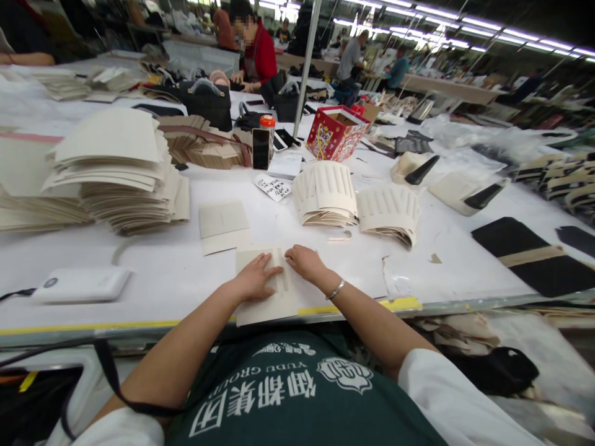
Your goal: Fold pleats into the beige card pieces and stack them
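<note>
A cream sheet panel point(267, 311) lies at the table's front edge, slightly overhanging it. My left hand point(255, 277) rests flat on this panel with its fingers spread. Pale narrow strips point(282, 280) run lengthwise on the panel beside those fingertips. At the panel's upper right corner is my right hand point(307, 262), its fingers curled and pressed together; what they pinch, if anything, is too small to make out. Just behind lies another cream panel point(224, 224) with a line across it. Two curved piles of cream panels with raised strips point(324, 191) point(389, 212) stand beyond my right hand.
Tall stacks of cream panels point(121, 167) fill the left side. A white device with a cord point(83, 285) lies at front left. Further back are a phone point(260, 148), a red gift box point(337, 133) and a metal pole point(307, 68). Black panels point(525, 254) lie right. A co-worker in red point(260, 56) sits opposite.
</note>
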{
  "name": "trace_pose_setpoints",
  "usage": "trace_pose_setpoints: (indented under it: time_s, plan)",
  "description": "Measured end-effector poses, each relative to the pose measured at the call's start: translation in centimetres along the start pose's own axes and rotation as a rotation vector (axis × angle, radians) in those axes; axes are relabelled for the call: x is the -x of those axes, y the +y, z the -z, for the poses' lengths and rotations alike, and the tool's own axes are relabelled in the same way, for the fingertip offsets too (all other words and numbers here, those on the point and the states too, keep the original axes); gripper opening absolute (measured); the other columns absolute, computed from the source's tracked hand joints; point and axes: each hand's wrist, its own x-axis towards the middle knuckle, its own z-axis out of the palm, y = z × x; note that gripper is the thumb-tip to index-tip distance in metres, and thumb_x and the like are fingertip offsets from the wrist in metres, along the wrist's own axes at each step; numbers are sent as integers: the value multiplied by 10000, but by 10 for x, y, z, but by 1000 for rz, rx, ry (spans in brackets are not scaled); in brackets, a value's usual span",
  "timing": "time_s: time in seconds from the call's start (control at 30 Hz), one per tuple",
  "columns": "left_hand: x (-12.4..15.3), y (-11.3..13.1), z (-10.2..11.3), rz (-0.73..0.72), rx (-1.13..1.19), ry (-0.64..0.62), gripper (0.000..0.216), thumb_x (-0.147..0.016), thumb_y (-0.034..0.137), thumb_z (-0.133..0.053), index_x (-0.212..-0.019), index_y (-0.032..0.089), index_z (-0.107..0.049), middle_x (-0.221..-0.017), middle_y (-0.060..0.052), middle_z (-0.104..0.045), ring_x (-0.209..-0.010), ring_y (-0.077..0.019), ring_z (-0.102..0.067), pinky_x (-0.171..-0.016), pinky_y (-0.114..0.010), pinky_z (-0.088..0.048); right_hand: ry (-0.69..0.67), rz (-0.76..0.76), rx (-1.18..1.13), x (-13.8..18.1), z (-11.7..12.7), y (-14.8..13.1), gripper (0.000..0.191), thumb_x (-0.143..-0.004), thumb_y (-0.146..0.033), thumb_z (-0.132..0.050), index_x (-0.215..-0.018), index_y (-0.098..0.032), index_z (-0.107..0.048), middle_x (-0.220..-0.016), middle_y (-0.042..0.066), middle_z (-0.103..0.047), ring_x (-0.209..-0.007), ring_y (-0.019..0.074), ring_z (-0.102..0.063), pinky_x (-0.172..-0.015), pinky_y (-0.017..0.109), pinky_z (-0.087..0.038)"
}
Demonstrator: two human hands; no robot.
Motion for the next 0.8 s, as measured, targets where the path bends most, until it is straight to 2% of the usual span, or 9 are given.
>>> trace_pose_setpoints:
  time_s: [0.2, 0.27, 0.37, 0.47, 0.6, 0.7, 0.8]
  plan:
    - [0, 5, 6, 21, -6, -65, 667, -697, 344, -608, -1322, 282, -385, -1499, -60, -94, -1350, -335, -84, -1077, -431, -171, -68, 35, 63, -17, -9, -3, 193, -854, -227, -427, -927, -173, -597, -922, 75, -617, -833, 192, -575, -695, 268, -401]
    - [1, 7, 9, 30, -11, -98, 670, -702, 350, -603, -1328, 280, -377, -1500, -60, -79, -1351, -334, -66, -1084, -425, -153, -65, -24, 94, -17, -6, 2, 193, -854, -214, -422, -939, -155, -586, -930, 93, -615, -834, 196, -578, -697, 271, -406]
    - [3, 5, 11, 39, 19, -111, 689, -697, 347, -611, -1335, 254, -366, -1497, -69, -103, -1355, -317, -67, -1092, -409, -147, 48, -201, 129, -17, 1, 9, 221, -857, -154, -388, -985, -120, -566, -992, 134, -600, -900, 208, -568, -736, 280, -410]
    - [-1, -6, 12, 63, 114, 4, 669, -739, 290, -564, -1353, 203, -313, -1471, -83, -214, -1342, -235, -196, -1085, -347, -202, 95, -220, -32, -21, 7, 7, 196, -855, -200, -428, -977, -138, -569, -985, 111, -625, -889, 189, -582, -731, 254, -419]
    - [-18, -19, 15, 240, 220, 256, 499, -755, 154, -496, -1251, 153, -433, -1300, -86, -485, -1110, -179, -515, -978, -284, -367, -104, -168, -416, -37, 6, -9, 184, -839, -270, -452, -809, -150, -589, -699, 43, -664, -575, 118, -600, -583, 202, -436]
    - [-33, -19, 18, 296, 225, 289, 452, -728, 85, -483, -1175, 147, -502, -1116, -68, -614, -975, -177, -582, -893, -276, -424, -237, -240, -565, -52, -1, -18, 234, -809, -236, -442, -638, -137, -567, -591, 68, -644, -469, 116, -578, -496, 199, -441]
    - [-44, -17, 21, 308, 208, 304, 449, -704, 45, -472, -1137, 152, -522, -1048, -58, -637, -933, -178, -590, -852, -274, -433, -281, -320, -672, -60, -4, -20, 250, -787, -233, -438, -585, -137, -548, -591, 95, -649, -430, 128, -570, -433, 213, -447]
